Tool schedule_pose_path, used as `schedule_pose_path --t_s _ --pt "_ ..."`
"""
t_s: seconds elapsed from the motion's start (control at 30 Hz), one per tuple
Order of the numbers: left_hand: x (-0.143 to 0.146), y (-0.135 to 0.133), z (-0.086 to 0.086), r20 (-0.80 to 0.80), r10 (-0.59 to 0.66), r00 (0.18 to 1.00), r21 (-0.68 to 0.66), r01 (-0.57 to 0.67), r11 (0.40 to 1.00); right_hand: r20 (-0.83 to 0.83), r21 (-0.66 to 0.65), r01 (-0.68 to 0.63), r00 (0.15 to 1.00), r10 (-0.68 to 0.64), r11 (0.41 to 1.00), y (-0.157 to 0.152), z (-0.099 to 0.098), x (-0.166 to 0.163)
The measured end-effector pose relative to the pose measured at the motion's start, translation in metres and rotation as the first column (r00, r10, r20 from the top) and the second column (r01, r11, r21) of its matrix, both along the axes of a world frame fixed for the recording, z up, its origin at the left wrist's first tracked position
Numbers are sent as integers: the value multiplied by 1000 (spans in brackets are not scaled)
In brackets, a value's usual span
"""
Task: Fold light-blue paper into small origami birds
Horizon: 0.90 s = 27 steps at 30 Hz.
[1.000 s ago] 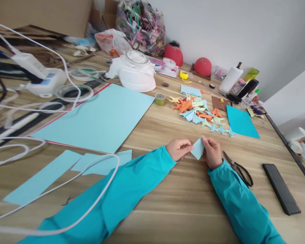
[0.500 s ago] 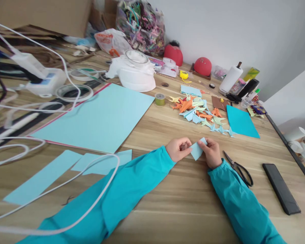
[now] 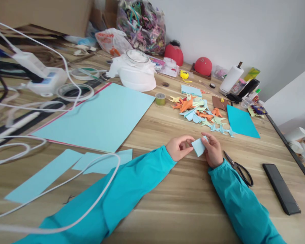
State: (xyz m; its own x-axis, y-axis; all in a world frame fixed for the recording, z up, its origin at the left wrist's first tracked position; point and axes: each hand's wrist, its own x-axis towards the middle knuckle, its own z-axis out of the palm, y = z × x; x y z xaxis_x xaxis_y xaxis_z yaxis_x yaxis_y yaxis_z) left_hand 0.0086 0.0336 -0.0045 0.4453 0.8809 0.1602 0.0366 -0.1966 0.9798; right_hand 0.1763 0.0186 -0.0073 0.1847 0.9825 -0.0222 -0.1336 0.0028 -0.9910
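A small folded square of light blue paper (image 3: 199, 147) is held above the wooden table, between my two hands. My right hand (image 3: 213, 149) pinches its right side, thumb in front and fingers behind. At the left corner, the thumb and forefinger of my left hand (image 3: 179, 147) close on the paper's edge; its other fingers are curled. Black-handled scissors (image 3: 239, 167) lie just right of my right wrist. Beyond my hands is a pile of folded paper cranes (image 3: 193, 108) in orange, blue, green and yellow.
A large light blue sheet (image 3: 99, 117) and cut strips (image 3: 44, 176) lie at left, crossed by a white cable (image 3: 114, 173). A phone (image 3: 281, 188) is at right. Farther back are a thread spool (image 3: 160, 99), a teal paper stack (image 3: 242, 121) and a red pincushion (image 3: 203, 66).
The folded paper has turned in my fingers and shifted slightly right and up. My right fingers have opened out behind it; my left forefinger has straightened somewhat.
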Motion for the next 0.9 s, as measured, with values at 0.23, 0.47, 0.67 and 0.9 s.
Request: schedule_pose_path --t_s 0.23,0.47,0.67,0.9 --pt "0 0 -1 3 0 1000 -13 0 1000 8 -18 3 1000 -3 1000 0 1 -1" --pt "0 0 1 39 -17 999 -74 20 997 -49 -20 -14 999 13 1000 0 1 -1" --pt "0 0 -1 34 -22 999 -85 24 996 -25 -33 -3 1000 2 999 0 2 0" --pt "1 4 -6 -10 -40 999 -35 40 999 29 -18 -13 999 13 1000 0 0 0"
